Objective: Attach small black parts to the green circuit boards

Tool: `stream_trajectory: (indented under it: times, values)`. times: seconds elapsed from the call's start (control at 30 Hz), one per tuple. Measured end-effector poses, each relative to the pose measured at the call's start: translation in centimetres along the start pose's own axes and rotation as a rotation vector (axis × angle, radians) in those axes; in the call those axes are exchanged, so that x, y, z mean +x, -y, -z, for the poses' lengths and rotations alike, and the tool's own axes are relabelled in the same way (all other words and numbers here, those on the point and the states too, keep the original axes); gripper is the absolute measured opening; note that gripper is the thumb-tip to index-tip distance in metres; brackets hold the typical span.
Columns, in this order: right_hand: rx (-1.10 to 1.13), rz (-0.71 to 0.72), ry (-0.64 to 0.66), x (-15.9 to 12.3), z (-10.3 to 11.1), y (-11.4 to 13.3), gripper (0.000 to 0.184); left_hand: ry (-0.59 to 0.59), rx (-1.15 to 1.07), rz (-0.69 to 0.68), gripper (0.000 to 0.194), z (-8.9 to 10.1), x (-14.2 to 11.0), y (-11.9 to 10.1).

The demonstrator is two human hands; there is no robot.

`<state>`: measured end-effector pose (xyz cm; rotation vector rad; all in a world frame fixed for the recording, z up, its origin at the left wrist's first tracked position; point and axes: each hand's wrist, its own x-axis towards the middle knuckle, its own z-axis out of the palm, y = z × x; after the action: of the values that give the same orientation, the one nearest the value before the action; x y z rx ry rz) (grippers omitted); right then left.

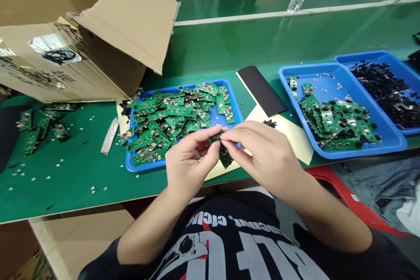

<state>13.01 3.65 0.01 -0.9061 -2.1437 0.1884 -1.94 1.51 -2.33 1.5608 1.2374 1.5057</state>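
Note:
Both hands meet over the front edge of the green table. My left hand (188,159) pinches a small green circuit board (225,157) that hangs between the two hands. My right hand (262,153) pinches a small black part (216,136) at the board's top end, thumb and forefinger pressed together. Just behind the hands lies a blue tray (138,167) heaped with several green circuit boards (173,116).
A second blue tray (390,144) at the right holds boards fitted with black parts; a third (390,57) holds loose black pieces. A black sheet (264,89) lies on tan paper (295,133). An open cardboard box (82,30) stands at left, loose boards (42,124) beside it.

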Motion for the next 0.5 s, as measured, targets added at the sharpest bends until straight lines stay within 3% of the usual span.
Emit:
stream_trajectory:
  times: [0.17, 0.3, 0.4, 0.47, 0.5]
  values:
    - [-0.137, 0.047, 0.001, -0.3, -0.6, 0.2, 0.025, -0.040, 0.066, -0.030, 0.021, -0.2, -0.2, 0.7]
    - [-0.252, 0.083, -0.055, -0.2, -0.7, -1.3, 0.023, -0.064, 0.051, -0.054, 0.018, -0.4, -0.3, 1.0]
    - [-0.277, -0.163, -0.302, 0.0, 0.3, -3.2, 0.016, -0.061, -0.076, 0.051, 0.013, -0.3, -0.3, 1.1]
    - [-0.044, -0.403, -0.411, -0.1, 0.8, -3.7, 0.007, -0.038, -0.236, 0.170, 0.013, -0.3, -0.1, 1.2]
    - [0.142, -0.485, -0.387, -0.3, 0.8, -3.6, 0.005, -0.030, -0.313, 0.220, 0.016, -0.3, 0.0, 1.3]
